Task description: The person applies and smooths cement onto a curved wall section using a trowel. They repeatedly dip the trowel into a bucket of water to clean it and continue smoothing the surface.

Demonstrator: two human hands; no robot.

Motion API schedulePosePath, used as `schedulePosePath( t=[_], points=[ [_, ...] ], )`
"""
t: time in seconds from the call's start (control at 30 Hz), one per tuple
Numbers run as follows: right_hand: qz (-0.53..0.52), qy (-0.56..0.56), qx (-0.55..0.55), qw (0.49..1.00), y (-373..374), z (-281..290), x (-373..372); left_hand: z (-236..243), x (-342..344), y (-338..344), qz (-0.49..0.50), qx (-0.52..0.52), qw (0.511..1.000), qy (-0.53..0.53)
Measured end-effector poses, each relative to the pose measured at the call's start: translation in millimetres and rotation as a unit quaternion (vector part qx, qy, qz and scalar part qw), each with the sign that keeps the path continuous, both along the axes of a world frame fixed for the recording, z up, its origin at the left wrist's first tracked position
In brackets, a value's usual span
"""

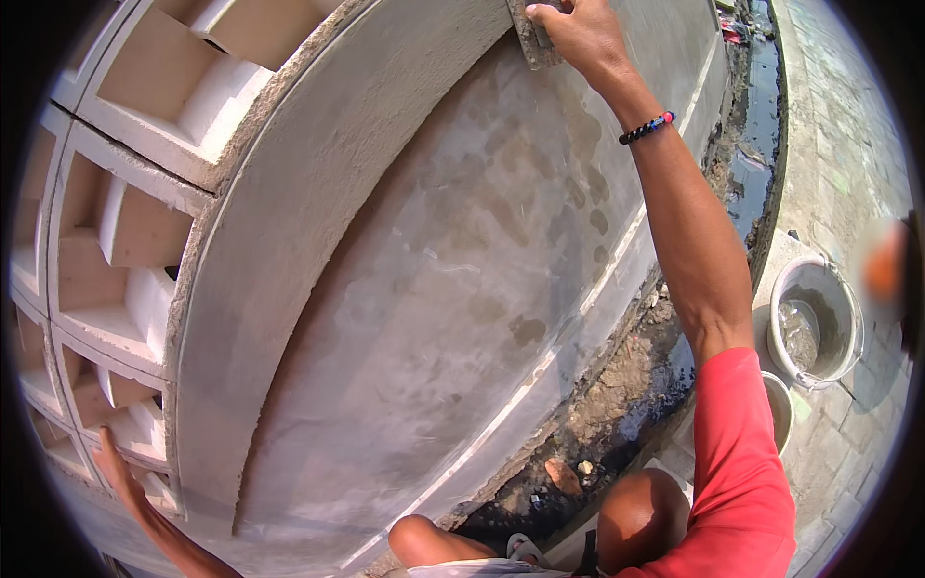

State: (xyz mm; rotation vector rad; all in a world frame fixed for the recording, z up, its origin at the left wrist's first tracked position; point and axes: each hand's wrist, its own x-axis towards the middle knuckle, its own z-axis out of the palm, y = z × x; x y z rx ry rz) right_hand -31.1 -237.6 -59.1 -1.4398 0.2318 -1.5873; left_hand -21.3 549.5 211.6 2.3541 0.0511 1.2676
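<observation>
At the top of the view, my right hand [584, 37] is closed around a flat grey plastering trowel [533, 40]. The trowel's blade lies against the grey plastered wall [434, 279], just beside the raised border band [252, 231]. Damp, darker patches mark the plaster below this hand. Far down on the left, my left hand [118, 468] rests against the pale ventilation blocks [130, 258], a finger stretched out along a block's edge. Nothing shows in that hand, though part of it is hard to make out.
A narrow drain [753, 144] with dark water and rubble runs along the wall's foot. To the right, a bucket [815, 323] with grey residue stands on the paving [838, 135], with a second container [779, 414] partly behind my arm. My bent knees [644, 520] are at the bottom.
</observation>
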Motion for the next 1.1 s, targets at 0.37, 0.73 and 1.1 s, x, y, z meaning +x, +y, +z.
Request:
schedulePosePath(
  t=[0.37, 0.73, 1.1],
  points=[
    [0.065, -0.020, -0.116, 0.991, 48.4, -32.0, -12.5, 1.7, -1.5, 8.2, -0.010, 0.026, 0.999, -0.020],
    [0.088, 0.075, -0.019, 0.993, -40.4, -9.8, 15.0, 2.8, -1.8, 17.4, -0.039, 0.031, 0.999, -0.001],
    [0.301, -0.122, 0.113, 0.939, 25.6, -67.6, -27.3, 8.6, 2.3, 13.1, -0.016, 0.003, 1.000, 0.013]
  ],
)
